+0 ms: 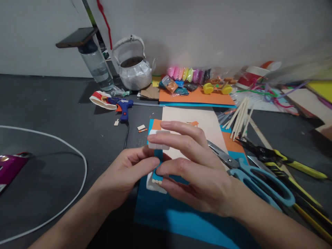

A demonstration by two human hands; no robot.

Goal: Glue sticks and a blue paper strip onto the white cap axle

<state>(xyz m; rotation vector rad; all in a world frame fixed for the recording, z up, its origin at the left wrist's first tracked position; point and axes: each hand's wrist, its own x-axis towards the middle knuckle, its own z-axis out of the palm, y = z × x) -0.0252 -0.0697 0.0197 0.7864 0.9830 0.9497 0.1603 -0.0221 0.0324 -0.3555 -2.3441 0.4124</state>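
Between my hands is a small craft piece (158, 154) with a blue strip down its middle, white rounded parts at top and bottom, and a row of pale stick ends at the strip's lower edge. My left hand (129, 167) pinches it from the left, thumb on the blue strip. From the right, my right hand (199, 173) grips it, thumb below, one finger pressing the strip and another lying across the top white part. My fingers hide much of it. Under the hands lie blue paper (181, 219) and cream paper (192, 116).
Blue-handled scissors (261, 180), yellow-black pliers (293, 164) and wooden sticks (238, 117) lie at right. A blue glue gun (125, 109) rests at left. Behind stand a bottle (97, 67), a silver kettle (136, 74) and clay packets (189, 74). A white cable (84, 166) curves at left.
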